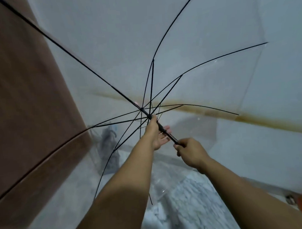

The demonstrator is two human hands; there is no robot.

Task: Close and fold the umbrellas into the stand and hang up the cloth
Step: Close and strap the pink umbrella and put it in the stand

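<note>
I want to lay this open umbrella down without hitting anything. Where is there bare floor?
Bare marbled floor shows between the two forearms. Left is crowded: the brown door and dark folded umbrellas beside it. The clear umbrella, held by left hand and right hand, hides the rest.

— Where is the umbrella (161, 61)?
— Open, out in front, its canopy spread across most of the view. The shaft (162, 128) runs from the hub down and to the right.

— And the hands?
— The left hand (157, 133) sits high on the shaft, just below the hub, with the shaft across its palm. The right hand (190, 152) grips the shaft's lower end, below and right of the left.

— What's behind?
— A wall (272, 11) behind the canopy, a door (23, 94) at the left. The stand (107, 139) is beyond the canopy, left of the left hand, by the door's foot. The floor (186, 208) lies below, between the forearms.
</note>
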